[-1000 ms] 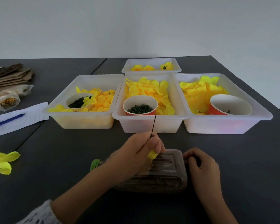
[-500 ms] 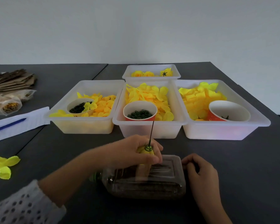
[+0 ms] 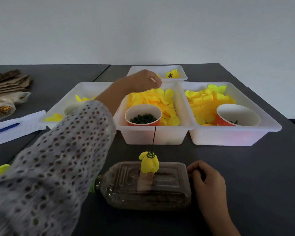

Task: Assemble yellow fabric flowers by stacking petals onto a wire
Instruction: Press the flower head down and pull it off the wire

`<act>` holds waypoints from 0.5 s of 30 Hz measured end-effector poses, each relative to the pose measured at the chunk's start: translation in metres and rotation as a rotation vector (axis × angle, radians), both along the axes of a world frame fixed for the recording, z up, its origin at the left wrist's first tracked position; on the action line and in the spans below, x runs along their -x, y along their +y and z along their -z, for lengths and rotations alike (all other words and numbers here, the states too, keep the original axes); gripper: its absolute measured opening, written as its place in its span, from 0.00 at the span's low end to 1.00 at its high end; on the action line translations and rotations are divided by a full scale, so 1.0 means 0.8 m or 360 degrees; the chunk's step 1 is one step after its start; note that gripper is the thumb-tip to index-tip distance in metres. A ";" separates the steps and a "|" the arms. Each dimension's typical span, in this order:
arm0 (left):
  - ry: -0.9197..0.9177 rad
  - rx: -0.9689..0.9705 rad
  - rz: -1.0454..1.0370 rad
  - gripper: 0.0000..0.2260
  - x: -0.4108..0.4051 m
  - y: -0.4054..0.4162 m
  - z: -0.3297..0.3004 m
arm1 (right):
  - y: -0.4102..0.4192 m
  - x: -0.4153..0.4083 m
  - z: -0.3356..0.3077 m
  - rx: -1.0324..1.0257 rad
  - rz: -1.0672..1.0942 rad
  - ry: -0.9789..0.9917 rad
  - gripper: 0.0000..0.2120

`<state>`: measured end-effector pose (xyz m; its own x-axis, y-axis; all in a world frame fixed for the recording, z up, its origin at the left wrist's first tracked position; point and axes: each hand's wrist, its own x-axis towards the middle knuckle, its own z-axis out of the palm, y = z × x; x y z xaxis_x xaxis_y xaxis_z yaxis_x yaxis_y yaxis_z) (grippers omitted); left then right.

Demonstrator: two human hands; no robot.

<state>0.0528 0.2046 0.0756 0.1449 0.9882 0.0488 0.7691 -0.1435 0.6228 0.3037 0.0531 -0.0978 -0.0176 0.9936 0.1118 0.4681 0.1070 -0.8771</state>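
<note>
A thin dark wire (image 3: pixel 154 137) stands upright from a brown plastic bottle (image 3: pixel 169 193) lying on its side. A yellow petal bud (image 3: pixel 149 165) capped by a green ring sits on the wire near the bottle. My left hand (image 3: pixel 143 80) reaches out over the far end of the middle bin (image 3: pixel 153 133) of round yellow petals (image 3: pixel 160 101), fingertips bunched and pointing down; I cannot see anything between them. My right hand (image 3: pixel 206 178) curls against the bottle's base end and holds it.
A red cup of green rings (image 3: pixel 143 116) sits in the middle bin. The right bin (image 3: pixel 235 137) holds petals and another cup (image 3: pixel 238 114). My sleeve covers much of the left bin (image 3: pixel 71 96). A far bin (image 3: pixel 183 72) has finished flowers. Paper with a pen (image 3: pixel 5 128) lies left.
My left hand has let go of the bud on the wire and reached forward over the middle bin. The wire with its bud stands alone. My right hand stays at the bottle.
</note>
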 end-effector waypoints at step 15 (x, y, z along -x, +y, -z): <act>0.1151 0.0313 -0.0265 0.09 -0.017 0.068 0.080 | -0.001 -0.001 0.001 -0.0041 -0.0001 -0.0019 0.18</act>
<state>0.0661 0.2592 0.0114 -0.0778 0.9805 -0.1804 0.9966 0.0714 -0.0418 0.3043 0.0521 -0.0986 -0.0198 0.9903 0.1372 0.4784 0.1299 -0.8685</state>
